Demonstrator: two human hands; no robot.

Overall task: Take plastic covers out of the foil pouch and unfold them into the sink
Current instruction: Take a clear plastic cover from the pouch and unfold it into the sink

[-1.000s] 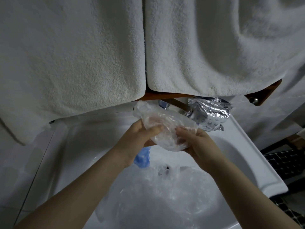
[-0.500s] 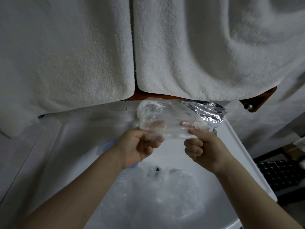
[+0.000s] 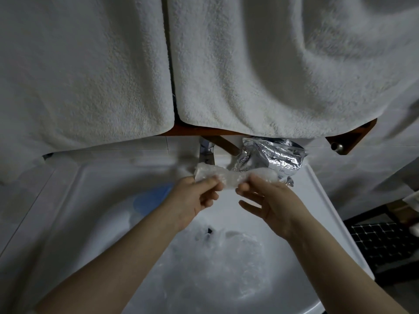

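Note:
A clear, crinkled plastic cover [image 3: 226, 177] is stretched between my two hands above the white sink [image 3: 95, 200]. My left hand [image 3: 192, 198] pinches its left end with thumb and curled fingers. My right hand [image 3: 269, 202] pinches its right end, the lower fingers spread loosely. The silver foil pouch [image 3: 274, 158] lies crumpled on the sink's back right rim, just behind the cover. Several unfolded clear covers [image 3: 217, 268] lie heaped in the basin, partly over the drain.
Two white towels [image 3: 249, 64] hang low from a wooden rail [image 3: 349, 137] over the back of the sink. A chrome tap [image 3: 206, 152] stands behind my hands. A blue object [image 3: 152, 198] sits on the left sink rim. A dark tiled mat [image 3: 383, 243] lies at the right.
The cover was a broad bunched sheet held high; now it is pulled into a narrower band between my hands. My right hand's lower fingers have uncurled and spread.

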